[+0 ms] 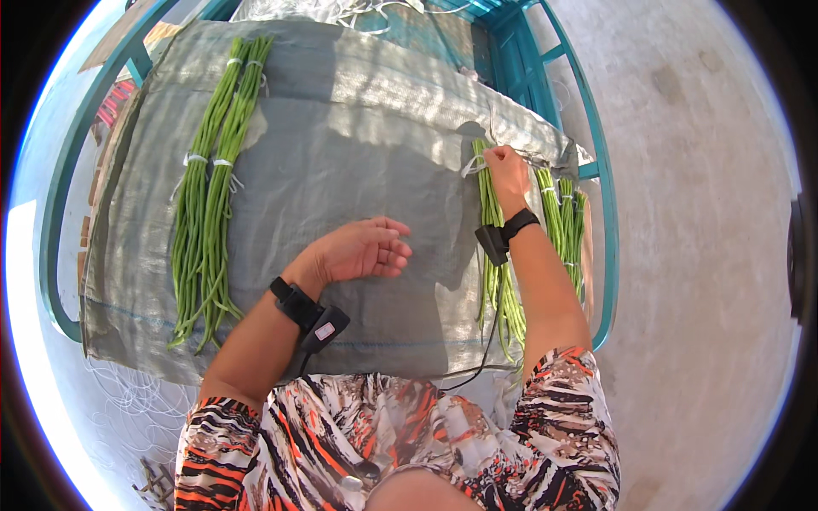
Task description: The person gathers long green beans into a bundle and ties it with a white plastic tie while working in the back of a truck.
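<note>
My right hand (pixel 509 177) is closed at the upper end of a bundle of long green beans (pixel 488 200), close to a white tie (pixel 474 165) wound round it. The fingertips partly hide what they pinch. The bundle lies lengthwise on a grey woven sheet (pixel 358 153), its lower part passing beside my right wrist. Over the middle of the sheet hovers my left hand (pixel 366 249), loosely curled, fingers apart and nothing in them. Two more long bean bundles (pixel 198 192) lie side by side at the left, tied with white strips in two places.
Several other bean bundles (pixel 562 213) lie at the sheet's right edge, beyond my right forearm. Teal metal rails (pixel 607 213) frame the surface on both sides. White strings (pixel 366 13) lie at the far end; tangled white strands (pixel 141 409) are on the floor at lower left.
</note>
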A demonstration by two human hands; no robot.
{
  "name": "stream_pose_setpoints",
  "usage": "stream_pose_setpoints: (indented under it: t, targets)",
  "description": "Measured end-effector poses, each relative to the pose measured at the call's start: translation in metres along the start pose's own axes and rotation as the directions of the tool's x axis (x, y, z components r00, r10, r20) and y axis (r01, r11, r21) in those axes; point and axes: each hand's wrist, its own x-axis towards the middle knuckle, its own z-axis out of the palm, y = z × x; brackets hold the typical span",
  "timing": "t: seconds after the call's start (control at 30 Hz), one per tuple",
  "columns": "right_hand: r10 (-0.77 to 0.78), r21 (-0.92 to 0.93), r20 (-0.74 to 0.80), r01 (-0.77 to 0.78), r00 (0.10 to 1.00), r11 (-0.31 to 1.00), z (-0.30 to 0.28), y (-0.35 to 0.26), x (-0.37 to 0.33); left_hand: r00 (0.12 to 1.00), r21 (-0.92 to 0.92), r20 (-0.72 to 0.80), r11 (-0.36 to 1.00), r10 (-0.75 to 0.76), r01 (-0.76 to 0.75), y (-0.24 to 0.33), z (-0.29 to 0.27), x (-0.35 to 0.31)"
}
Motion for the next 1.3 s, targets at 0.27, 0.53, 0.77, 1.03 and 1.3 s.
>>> stream_pose_setpoints:
  t: [0.27, 0.53, 0.77, 1.03, 1.3]
  targets:
    - [-0.023, -0.045, -0.007, 0.023, 1.000, 0.999, 0.005, -0.003, 0.001, 1.000, -0.040, 0.010, 0.999, 0.003, -0.003, -0.002, -0.003, -0.002]
    - [-0.290, 0.356, -0.394, 0.436, 0.872, 0.827, -0.023, -0.020, 0.002, 1.000, 0.005, -0.022, 1.000, -0.015, 0.015, 0.003, 0.005, -0.001]
    - [-0.121, 0.618, -0.555, 0.504, 0.823, 0.603, -0.070, -0.040, 0.007, 1.000, 0.022, -0.013, 1.000, -0.010, 0.010, 0.002, 0.003, 0.002]
    - [-0.352, 0.173, -0.741, 0.669, 0.572, 0.723, -0.105, 0.005, 0.017, 1.000, 0.005, 0.009, 1.000, -0.001, 0.001, 0.000, 0.004, -0.001]
    - [0.001, -0.557, 0.025, 0.013, 1.000, 0.830, -0.093, 0.059, -0.039, 1.000, 0.023, -0.021, 1.000, 0.004, -0.004, 0.003, 0.004, 0.000]
